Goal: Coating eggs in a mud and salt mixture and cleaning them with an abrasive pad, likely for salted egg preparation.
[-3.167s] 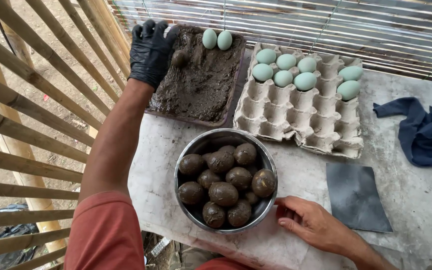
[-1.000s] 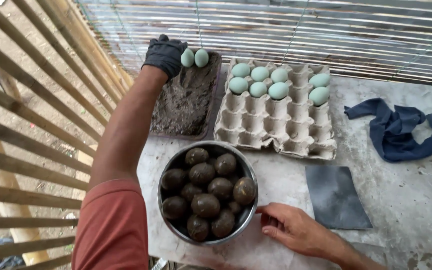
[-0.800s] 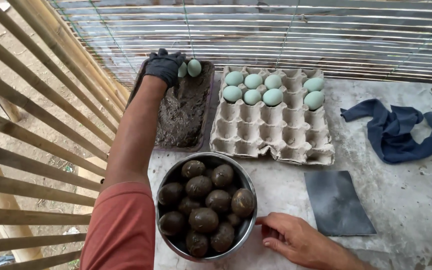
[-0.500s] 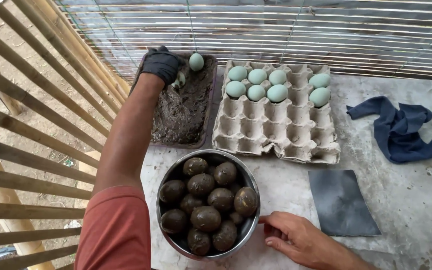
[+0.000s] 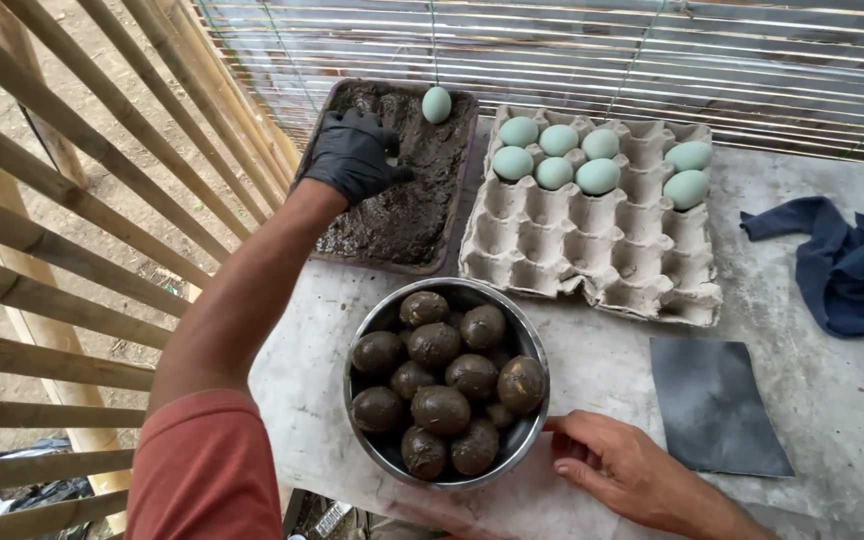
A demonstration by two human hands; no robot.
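My left hand (image 5: 352, 155), in a black glove, is curled down in the dark mud of a shallow tray (image 5: 402, 215); a pale sliver of egg shows under its fingers. Another pale blue-green egg (image 5: 437, 103) lies on the mud at the tray's far end. Right of the tray, a grey cardboard egg carton (image 5: 592, 250) holds several pale eggs (image 5: 557, 170) in its far rows. In front stands a metal bowl (image 5: 542, 350) full of mud-coated eggs (image 5: 442, 405). My bare right hand (image 5: 622, 470) rests flat on the table, fingertips against the bowl's near right rim.
A dark grey square sheet (image 5: 717, 405) lies on the concrete table (image 5: 832, 400) right of the bowl. A crumpled blue cloth (image 5: 852, 270) lies at the right edge. Slanted wooden slats (image 5: 72, 200) fence the left side, and a ribbed wall (image 5: 652, 50) runs behind.
My gloved left hand came down from the tray's far edge into the mud and closed over one of the two pale eggs there. The right hand stayed by the bowl.
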